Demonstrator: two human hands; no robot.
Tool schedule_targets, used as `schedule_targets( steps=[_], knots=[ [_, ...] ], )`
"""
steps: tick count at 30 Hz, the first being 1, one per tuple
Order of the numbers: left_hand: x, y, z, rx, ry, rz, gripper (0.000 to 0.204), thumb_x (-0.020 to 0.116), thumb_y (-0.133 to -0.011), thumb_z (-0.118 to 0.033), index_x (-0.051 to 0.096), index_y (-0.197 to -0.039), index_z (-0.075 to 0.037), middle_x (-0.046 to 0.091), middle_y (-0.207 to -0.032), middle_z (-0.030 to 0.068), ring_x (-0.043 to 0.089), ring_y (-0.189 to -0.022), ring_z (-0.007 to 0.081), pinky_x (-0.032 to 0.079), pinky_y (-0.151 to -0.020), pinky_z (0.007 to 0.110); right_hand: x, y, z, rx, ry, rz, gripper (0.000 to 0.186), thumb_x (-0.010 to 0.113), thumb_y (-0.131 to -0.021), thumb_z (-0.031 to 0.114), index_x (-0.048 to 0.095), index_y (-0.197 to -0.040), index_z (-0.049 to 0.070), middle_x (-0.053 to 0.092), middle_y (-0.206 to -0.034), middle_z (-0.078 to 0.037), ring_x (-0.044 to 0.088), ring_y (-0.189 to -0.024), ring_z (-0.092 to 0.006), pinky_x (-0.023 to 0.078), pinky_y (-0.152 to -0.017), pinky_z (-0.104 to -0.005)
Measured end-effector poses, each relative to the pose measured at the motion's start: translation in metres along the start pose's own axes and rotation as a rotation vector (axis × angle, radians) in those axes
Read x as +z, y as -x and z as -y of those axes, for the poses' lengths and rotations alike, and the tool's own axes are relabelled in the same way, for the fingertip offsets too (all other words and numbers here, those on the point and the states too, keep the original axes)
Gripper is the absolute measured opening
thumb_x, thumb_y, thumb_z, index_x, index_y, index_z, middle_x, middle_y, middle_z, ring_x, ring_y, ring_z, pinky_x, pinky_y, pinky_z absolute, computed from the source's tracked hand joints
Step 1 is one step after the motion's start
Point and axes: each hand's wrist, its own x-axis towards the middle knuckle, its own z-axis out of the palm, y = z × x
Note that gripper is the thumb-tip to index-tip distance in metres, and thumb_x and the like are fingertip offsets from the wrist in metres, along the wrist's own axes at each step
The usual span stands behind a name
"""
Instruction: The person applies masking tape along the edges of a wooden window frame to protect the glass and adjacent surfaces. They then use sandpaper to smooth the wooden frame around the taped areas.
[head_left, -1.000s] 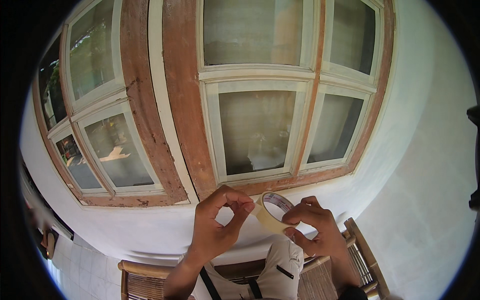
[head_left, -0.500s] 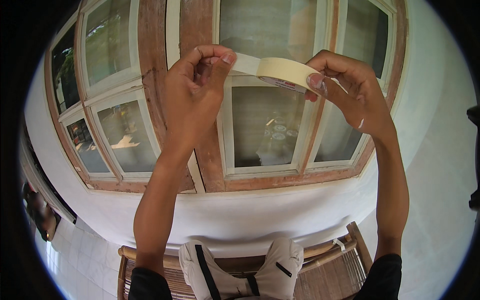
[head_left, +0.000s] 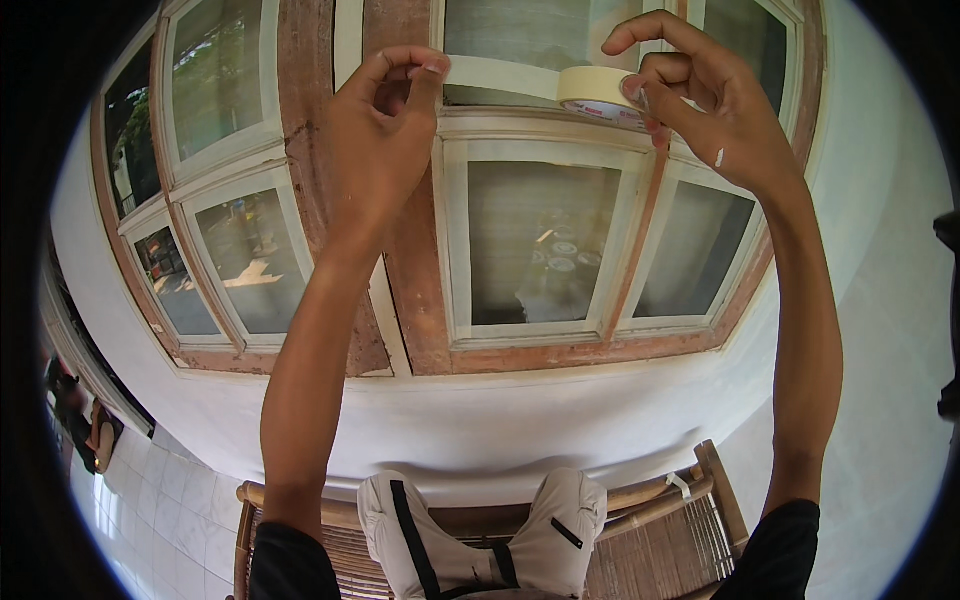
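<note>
A roll of cream masking tape (head_left: 592, 82) is in my right hand (head_left: 722, 120), with the thumb on its near side and the index finger lifted away from it. My left hand (head_left: 385, 135) pinches the free end of the tape between thumb and fingertips. Between both hands a pale strip (head_left: 500, 77) runs taut, in front of the upper glass pane of a wooden window (head_left: 415, 290). Whether the strip touches the window I cannot tell. Pale tape-like bands border the lower pane (head_left: 540, 245). White smudges mark my right thumb and wrist.
Below the window is a white wall (head_left: 480, 410). A bamboo bench (head_left: 650, 560) stands against it, around my legs (head_left: 410, 530). Another window section (head_left: 245, 260) is at the left. Far left, a person (head_left: 85, 430) sits low by the tiled floor (head_left: 160, 500).
Both hands have moved up, the right one also to the right. More tape has come off the roll, so the strip is longer. My right index finger has lifted off the roll.
</note>
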Motion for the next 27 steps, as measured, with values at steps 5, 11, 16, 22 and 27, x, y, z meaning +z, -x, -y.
schedule_targets(
  steps=[5,11,16,22,27],
  knots=[
    [0.007,0.002,0.006,0.107,-0.208,-0.055,0.01,0.083,-0.097,-0.025,0.085,-0.102,-0.017,0.06,-0.109,0.0024,0.061,-0.094,0.0127,0.047,-0.085,0.03,0.005,-0.007,0.02,-0.137,0.046,0.03,0.018,0.065,-0.101,0.011,0.075,-0.094,-0.002,0.073,-0.076,-0.014,0.07,-0.071,-0.0238,0.052,-0.07,-0.0401],
    [0.004,-0.004,0.023,0.364,-0.435,-0.073,0.013,0.085,-0.093,-0.028,0.085,-0.102,-0.018,0.06,-0.118,0.0094,0.06,-0.118,0.0246,0.036,-0.104,0.044,0.033,-0.025,0.01,-0.254,0.366,-0.053,0.021,0.059,-0.102,0.008,0.076,-0.112,0.002,0.075,-0.09,-0.01,0.067,-0.071,-0.0187,0.058,-0.075,-0.0372],
    [0.0,-0.008,0.035,0.49,-0.519,-0.053,0.013,0.085,-0.092,-0.027,0.085,-0.102,-0.018,0.06,-0.121,0.0083,0.06,-0.117,0.0248,0.032,-0.105,0.05,0.042,-0.031,0.008,-0.167,0.443,0.028,0.026,0.054,-0.098,0.008,0.077,-0.11,0.0,0.072,-0.082,-0.015,0.065,-0.065,-0.0231,0.055,-0.071,-0.0398],
    [-0.003,-0.006,0.042,0.534,-0.6,-0.013,0.015,0.083,-0.096,-0.03,0.085,-0.107,-0.019,0.062,-0.122,0.0013,0.063,-0.117,0.0184,0.035,-0.106,0.043,0.052,-0.037,0.014,-0.107,0.561,0.0,0.028,0.055,-0.096,0.008,0.079,-0.107,0.0,0.069,-0.069,-0.016,0.064,-0.06,-0.0261,0.054,-0.068,-0.0409],
    [-0.002,-0.009,0.046,0.585,-0.523,-0.013,0.013,0.085,-0.092,-0.023,0.084,-0.103,-0.018,0.06,-0.12,0.0037,0.058,-0.116,0.023,0.032,-0.104,0.047,0.059,-0.041,0.012,-0.168,0.617,-0.043,0.026,0.057,-0.097,0.008,0.08,-0.105,0.0,0.074,-0.075,-0.018,0.069,-0.063,-0.0286,0.056,-0.071,-0.0421]
  ],
)
